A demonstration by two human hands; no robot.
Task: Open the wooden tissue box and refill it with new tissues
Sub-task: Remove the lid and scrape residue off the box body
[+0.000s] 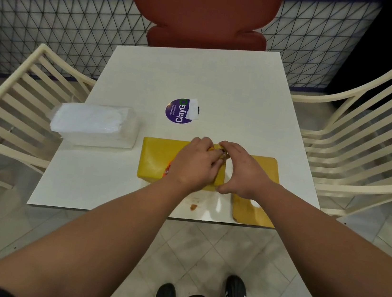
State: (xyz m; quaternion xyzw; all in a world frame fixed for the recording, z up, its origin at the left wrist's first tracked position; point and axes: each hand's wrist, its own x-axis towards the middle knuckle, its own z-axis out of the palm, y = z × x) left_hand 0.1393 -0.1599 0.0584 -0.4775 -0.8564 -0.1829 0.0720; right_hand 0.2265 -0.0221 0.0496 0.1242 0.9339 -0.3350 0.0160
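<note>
There are one white table (236, 83), one yellow tissue box (156, 158) with one flat yellow lid (260, 214) to its right, one pack of tissues (93, 122), one round sticker (178, 111), two hands, two cream chairs and one red chair (205, 10).

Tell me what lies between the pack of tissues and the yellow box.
Nothing: in the head view only a narrow strip of bare white table separates the tissue pack from the yellow box, which both hands work on.
</note>
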